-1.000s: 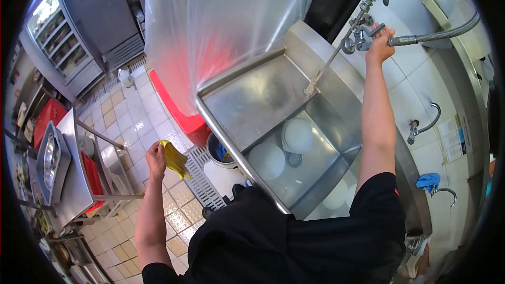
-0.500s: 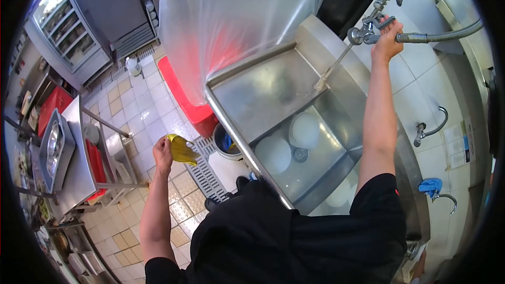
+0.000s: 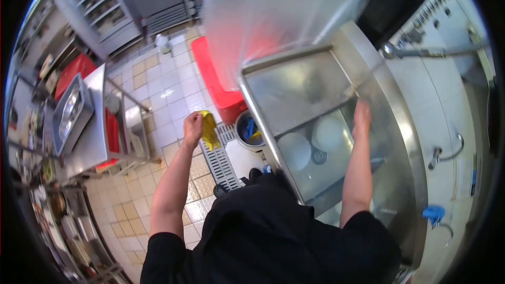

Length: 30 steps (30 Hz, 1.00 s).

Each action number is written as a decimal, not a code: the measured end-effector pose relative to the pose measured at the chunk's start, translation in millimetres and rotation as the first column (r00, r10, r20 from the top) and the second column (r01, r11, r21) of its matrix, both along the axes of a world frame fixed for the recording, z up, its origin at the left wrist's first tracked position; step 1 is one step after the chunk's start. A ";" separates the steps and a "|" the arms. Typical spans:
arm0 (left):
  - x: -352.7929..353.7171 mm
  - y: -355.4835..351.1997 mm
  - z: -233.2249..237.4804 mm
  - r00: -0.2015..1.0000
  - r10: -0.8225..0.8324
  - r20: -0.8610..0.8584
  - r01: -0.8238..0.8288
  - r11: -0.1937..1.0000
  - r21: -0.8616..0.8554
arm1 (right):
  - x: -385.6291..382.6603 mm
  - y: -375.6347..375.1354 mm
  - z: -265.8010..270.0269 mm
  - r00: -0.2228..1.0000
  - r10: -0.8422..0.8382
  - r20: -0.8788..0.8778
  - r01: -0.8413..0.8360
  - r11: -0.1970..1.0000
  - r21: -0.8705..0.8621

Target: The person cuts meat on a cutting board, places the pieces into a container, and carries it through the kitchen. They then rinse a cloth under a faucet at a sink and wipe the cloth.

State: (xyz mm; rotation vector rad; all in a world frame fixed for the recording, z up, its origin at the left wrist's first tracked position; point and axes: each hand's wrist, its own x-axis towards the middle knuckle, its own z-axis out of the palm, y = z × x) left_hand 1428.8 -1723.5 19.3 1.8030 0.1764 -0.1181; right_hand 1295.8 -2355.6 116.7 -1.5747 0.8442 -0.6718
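My left hand [image 3: 193, 128] is closed round a yellow glove-like cloth [image 3: 210, 130] that hangs down beside it, over the floor left of the sink. Over the steel sink [image 3: 297, 87], my right hand [image 3: 362, 118] is near the stream of water at the divider; its fingers are smeared by motion. Two round white plates, one [image 3: 293, 151] left and one [image 3: 330, 133] right of the drain [image 3: 318, 155], lie in the basin. The spray tap [image 3: 389, 50] sits above and to the right, with my hand apart from it.
A red bin [image 3: 216, 81] and a bucket [image 3: 249, 129] with blue and yellow things stand left of the sink. A steel table [image 3: 98, 150] holds a grey tub [image 3: 84, 105]. A blue cloth [image 3: 433, 213] hangs at a wall tap.
My right hand has let go of the spray tap's lever and come down to the water stream. The view has shifted, and the yellow thing remains in my left hand.
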 end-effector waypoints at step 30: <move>58.6 -37.1 14.4 0.973 0.228 0.035 -0.230 0.966 0.121 | 95.1 260.6 -63.9 0.871 0.471 0.142 -0.462 0.685 0.563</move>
